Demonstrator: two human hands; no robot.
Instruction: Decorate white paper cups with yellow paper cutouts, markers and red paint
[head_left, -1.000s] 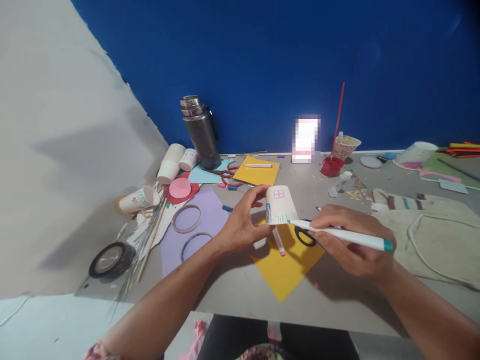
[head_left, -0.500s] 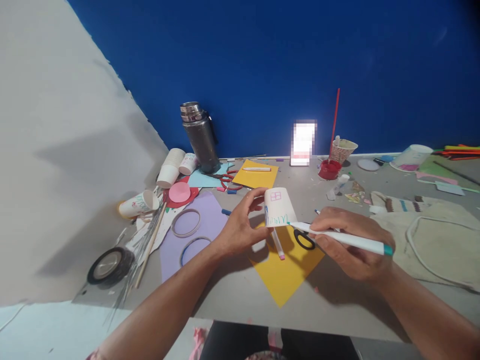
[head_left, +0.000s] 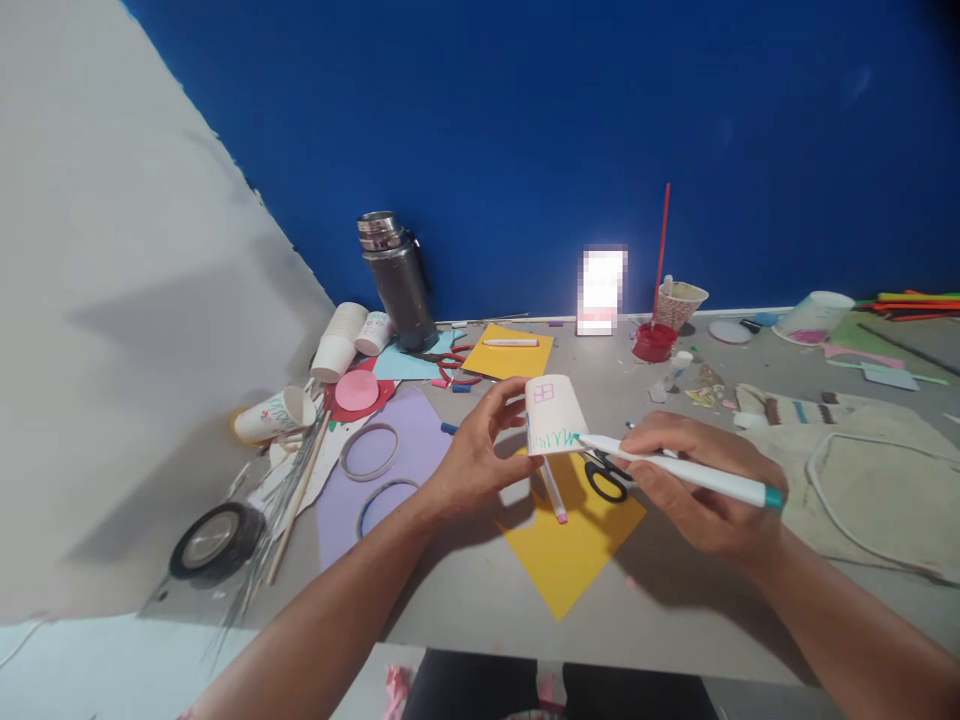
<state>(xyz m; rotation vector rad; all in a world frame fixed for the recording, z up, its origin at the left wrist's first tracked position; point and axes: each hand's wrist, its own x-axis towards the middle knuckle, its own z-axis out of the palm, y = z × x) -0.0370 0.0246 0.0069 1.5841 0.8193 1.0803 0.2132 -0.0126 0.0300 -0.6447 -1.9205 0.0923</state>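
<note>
My left hand (head_left: 484, 450) grips a white paper cup (head_left: 556, 408), held upside down above the table. A pink window is drawn near its upper end, and green grass-like strokes run along the lower rim, with a bit of blue at the left side. In my right hand (head_left: 705, 480) is a white marker with a green end (head_left: 720, 478); its green tip touches the cup's lower right part. Below the cup lie a yellow sheet (head_left: 562, 570), a pink-ended marker (head_left: 555, 492) and black-handled scissors (head_left: 606, 480), partly hidden by my right hand.
A dark flask (head_left: 401, 290), stacked paper cups (head_left: 339, 340) and red-handled pliers (head_left: 450, 365) stand or lie at the back left. Tape rolls (head_left: 214, 540) and a purple sheet (head_left: 420, 420) lie left. A lit phone (head_left: 601, 290) leans against the blue wall; a cloth bag (head_left: 885, 480) lies right.
More green zigzag strokes show along the cup's lower right rim. The marker tip has shifted slightly up; the view has moved a little.
</note>
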